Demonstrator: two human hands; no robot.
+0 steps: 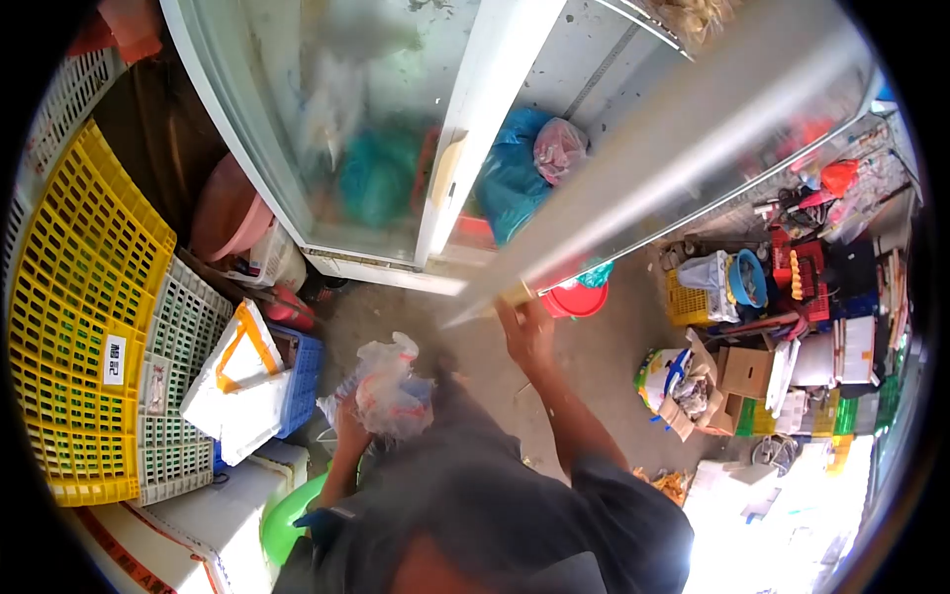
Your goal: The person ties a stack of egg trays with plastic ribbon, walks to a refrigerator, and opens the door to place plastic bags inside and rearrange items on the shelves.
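Note:
My right hand (524, 327) is closed on the edge of the open glass door (614, 168), near its handle. Low at my left side, my left hand (352, 428) grips a crumpled clear plastic bag (394, 388) with reddish marks; its contents cannot be made out. Ahead stands a glass-fronted cabinet (364, 265). Through the opening, a blue-green bag (515, 178) and a pink bag (560, 150) lie inside. Another green bag (378, 180) shows behind the left glass panel.
Yellow crate (84, 337) and white crates are stacked at the left, beside a white foam box (237, 381) and a blue basket (297, 381). A red basin (576, 299) sits on the floor beyond the door. Cardboard boxes (744, 371) stand at the right.

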